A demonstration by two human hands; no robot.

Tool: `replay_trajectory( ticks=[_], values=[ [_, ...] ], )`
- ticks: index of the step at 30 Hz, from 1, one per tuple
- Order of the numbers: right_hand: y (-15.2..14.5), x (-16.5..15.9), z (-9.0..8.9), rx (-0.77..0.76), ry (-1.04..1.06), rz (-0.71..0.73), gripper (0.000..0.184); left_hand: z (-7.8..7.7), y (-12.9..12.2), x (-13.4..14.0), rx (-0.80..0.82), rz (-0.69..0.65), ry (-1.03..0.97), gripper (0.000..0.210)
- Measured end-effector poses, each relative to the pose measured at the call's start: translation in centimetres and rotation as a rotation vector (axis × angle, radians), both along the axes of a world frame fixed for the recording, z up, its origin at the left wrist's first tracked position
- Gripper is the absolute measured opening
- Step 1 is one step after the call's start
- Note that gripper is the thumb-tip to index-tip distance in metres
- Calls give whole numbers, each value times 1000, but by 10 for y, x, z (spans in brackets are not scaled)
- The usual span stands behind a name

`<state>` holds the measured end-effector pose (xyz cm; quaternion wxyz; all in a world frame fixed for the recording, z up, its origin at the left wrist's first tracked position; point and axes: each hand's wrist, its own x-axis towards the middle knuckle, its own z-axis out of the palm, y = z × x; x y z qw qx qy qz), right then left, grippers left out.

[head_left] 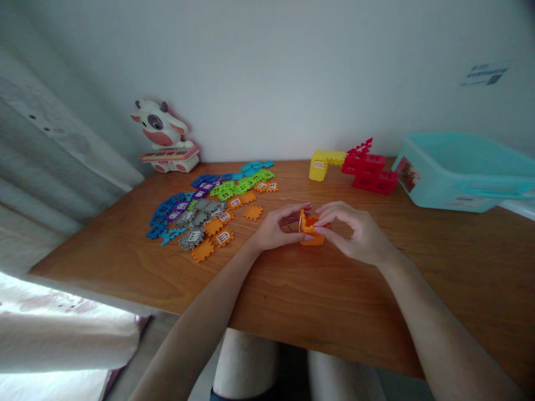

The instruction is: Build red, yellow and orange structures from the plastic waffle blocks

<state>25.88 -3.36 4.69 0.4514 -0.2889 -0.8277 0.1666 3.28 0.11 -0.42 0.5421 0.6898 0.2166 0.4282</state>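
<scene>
Between my two hands sits an open-topped box of orange interlocking panels (312, 239), low over the wooden table. My left hand (281, 227) grips its left side, fingers behind and thumb at the front. On the right side, my right hand (353, 231) pinches the box's upper edge with thumb and fingers, covering part of that wall. Loose orange panels (203, 250) lie to the left, some with white window pieces. Beside them are grey panels (194, 238), green panels (225, 190), purple panels (199, 194) and blue panels (161, 214).
A yellow built piece (318, 166) and a red built piece (368, 172) stand touching or nearly so at the back. A turquoise bin (451, 189) is at the right. The cow toy with a keyboard (167, 136) sits at the back left of the table (317, 301).
</scene>
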Motion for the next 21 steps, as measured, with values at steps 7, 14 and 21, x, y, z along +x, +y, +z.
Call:
replay_trajectory(
  ticks=[7, 14, 21],
  values=[
    [1, -4, -2, 14, 4, -27, 2, 1, -1, 1, 40, 17, 8, 74],
    [-1, -5, -1, 29, -14, -32, 2, 2, -3, 3, 29, 55, 15, 61],
    [-1, -5, -2, 20, -37, -50, 2, 8, -5, 4, 88, 118, 113, 52]
  ],
)
